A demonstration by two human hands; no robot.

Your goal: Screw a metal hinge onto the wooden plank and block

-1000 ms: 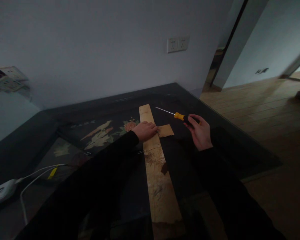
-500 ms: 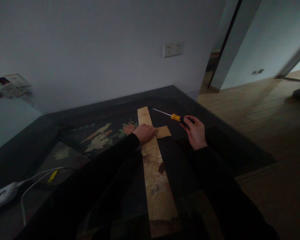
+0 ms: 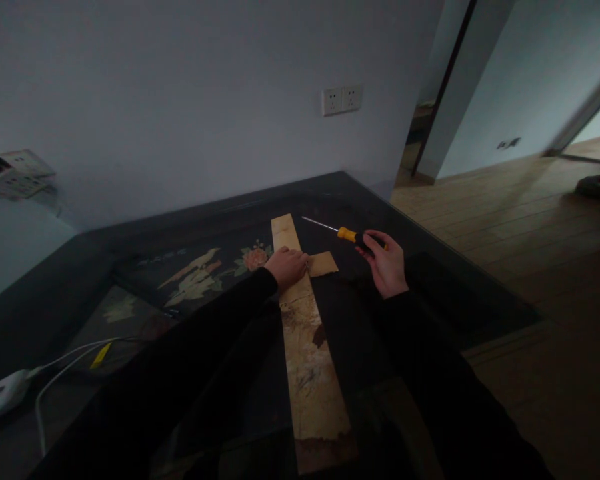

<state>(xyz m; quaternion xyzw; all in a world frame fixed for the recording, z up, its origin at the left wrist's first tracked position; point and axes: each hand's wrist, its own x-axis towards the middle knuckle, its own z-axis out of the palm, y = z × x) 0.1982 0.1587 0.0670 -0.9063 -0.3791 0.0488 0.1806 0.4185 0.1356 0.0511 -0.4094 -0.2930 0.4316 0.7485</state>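
A long pale wooden board [image 3: 307, 360] lies lengthwise on a dark table [image 3: 430, 280] with a painted flower and bird pattern. My left hand [image 3: 287, 267] rests flat on the board, fingers beside a small wooden piece [image 3: 323, 264] that abuts the board's right edge. My right hand [image 3: 387, 267] holds a screwdriver [image 3: 347, 234] by its black and yellow handle, slightly above the table, its thin metal shaft pointing left and away over the board's far end.
A white power strip [image 3: 0, 393] with a white cable lies at the near left of the table, next to a small yellow item [image 3: 101, 355]. Wall sockets [image 3: 341, 100] sit above the table. A wooden floor and a doorway lie to the right.
Both hands keep their hold and pose. The view has shifted slightly, so everything sits a little further left in the picture.
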